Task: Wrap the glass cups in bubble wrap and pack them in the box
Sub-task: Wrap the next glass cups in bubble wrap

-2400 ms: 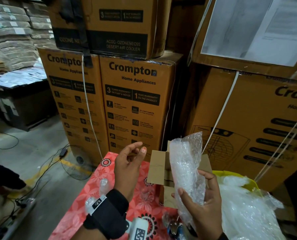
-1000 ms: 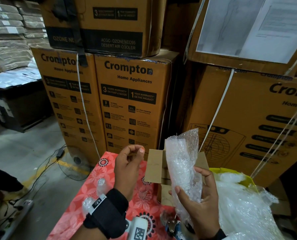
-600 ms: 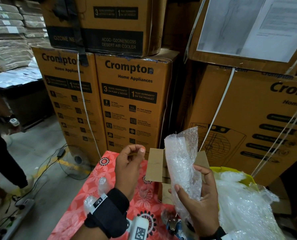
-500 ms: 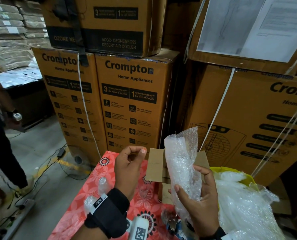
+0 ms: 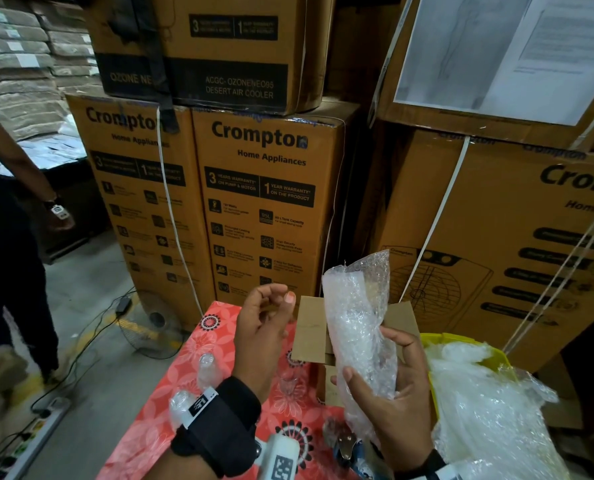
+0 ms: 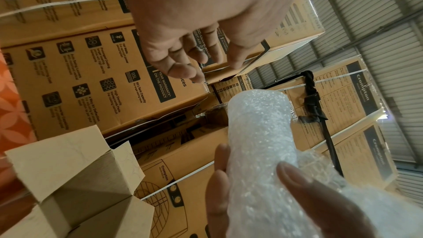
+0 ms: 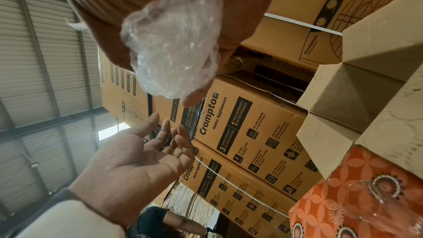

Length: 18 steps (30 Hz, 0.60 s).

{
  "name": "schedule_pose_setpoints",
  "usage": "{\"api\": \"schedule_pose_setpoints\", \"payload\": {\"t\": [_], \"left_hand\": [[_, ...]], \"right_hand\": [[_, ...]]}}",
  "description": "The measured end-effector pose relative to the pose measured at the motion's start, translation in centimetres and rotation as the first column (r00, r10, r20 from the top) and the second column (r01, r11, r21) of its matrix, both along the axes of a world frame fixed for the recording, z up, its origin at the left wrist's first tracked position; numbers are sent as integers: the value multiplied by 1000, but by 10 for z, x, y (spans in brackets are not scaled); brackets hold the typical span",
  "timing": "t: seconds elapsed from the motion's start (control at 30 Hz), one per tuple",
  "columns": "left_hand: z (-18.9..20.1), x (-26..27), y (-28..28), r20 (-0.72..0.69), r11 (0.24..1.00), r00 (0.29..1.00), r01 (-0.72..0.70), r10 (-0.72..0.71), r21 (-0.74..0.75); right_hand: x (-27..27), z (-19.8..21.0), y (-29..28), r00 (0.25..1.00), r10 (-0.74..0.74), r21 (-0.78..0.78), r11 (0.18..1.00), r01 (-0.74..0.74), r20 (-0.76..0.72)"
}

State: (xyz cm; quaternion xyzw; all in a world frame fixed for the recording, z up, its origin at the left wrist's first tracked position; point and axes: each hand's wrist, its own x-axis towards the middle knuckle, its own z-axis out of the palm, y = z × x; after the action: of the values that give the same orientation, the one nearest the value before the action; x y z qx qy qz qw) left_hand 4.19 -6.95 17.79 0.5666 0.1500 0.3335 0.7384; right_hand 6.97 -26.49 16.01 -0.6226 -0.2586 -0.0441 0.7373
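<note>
Bubble-wrapped roll (image 5: 358, 327) held upright in right hand (image 5: 392, 393) before open box (image 5: 311, 329).

Warehouse corner stacked with appliance cartons

Tall brown Crompton cartons (image 5: 261, 202) stand behind a red floral tablecloth (image 5: 216, 341), white straps running down their fronts; one carton marked "Desert Air Cooler" (image 5: 219, 53) sits on top. Printed sheets (image 5: 507, 53) cover a carton at upper right. Cables and a power strip (image 5: 42, 424) lie on the concrete floor, where a bystander in dark clothes (image 5: 8, 258) stands.
</note>
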Motion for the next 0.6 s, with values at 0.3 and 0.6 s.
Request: {"api": "schedule_pose_setpoints", "payload": {"t": [0.3,0.6], "left_hand": [[3,-10,-16,-107,840,835,528,-540,-124],[4,-12,-35,131,736,824,554,-551,-389]], "right_hand": [[-8,6,13,985,121,128,986,-105,-120],[-8,7,25,995,52,130,991,-40,-90]]}}
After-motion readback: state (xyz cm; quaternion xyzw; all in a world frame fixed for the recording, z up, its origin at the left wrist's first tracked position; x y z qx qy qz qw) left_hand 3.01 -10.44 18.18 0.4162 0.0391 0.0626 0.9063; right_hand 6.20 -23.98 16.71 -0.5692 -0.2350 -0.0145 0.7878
